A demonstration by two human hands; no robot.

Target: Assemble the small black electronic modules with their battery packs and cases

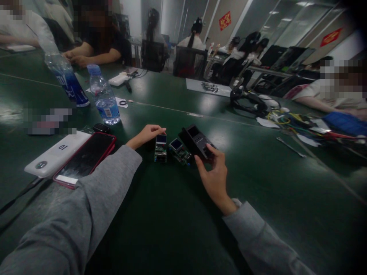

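My left hand [149, 134] is closed, its fingertips pinched at the top edge of a small green circuit board [160, 153] with a little dark screen. Just right of it a second circuit board [181, 152], also with a small screen, lies tilted on the dark green table [166, 221]. My right hand [214, 173] grips the near end of a black plastic case [197, 139] between thumb and fingers. The case has a rectangular window and a row of small openings, and sits slantwise right beside the second board.
To the left lie a red-edged phone [88, 154] and a white power bank [59, 152], with a water bottle [106, 99] and a blue-labelled bottle [67, 82] behind. A wrench [291, 148] and tangled wires [304, 128] are on the right. Other people sit around.
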